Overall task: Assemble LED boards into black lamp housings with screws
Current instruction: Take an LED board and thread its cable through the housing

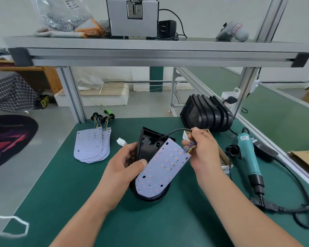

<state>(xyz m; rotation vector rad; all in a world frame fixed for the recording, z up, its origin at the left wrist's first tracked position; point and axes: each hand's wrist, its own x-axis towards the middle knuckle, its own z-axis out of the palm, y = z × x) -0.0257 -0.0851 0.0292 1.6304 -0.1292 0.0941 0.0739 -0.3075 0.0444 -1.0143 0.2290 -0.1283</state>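
Note:
A black lamp housing stands tilted on the green mat at the centre. A white LED board lies slanted over its open face. My left hand grips the housing's left side, thumb pressing on the board's edge. My right hand pinches the board's black cable and coloured wires at the board's upper right corner. The cable runs from my fingers into a hole in the housing. A white connector sticks out behind the housing on the left.
A stack of LED boards with wired plugs lies at the left. Several black housings stand stacked at the back right. A cardboard box of screws sits right of my right hand. A teal electric screwdriver with its cord lies further right.

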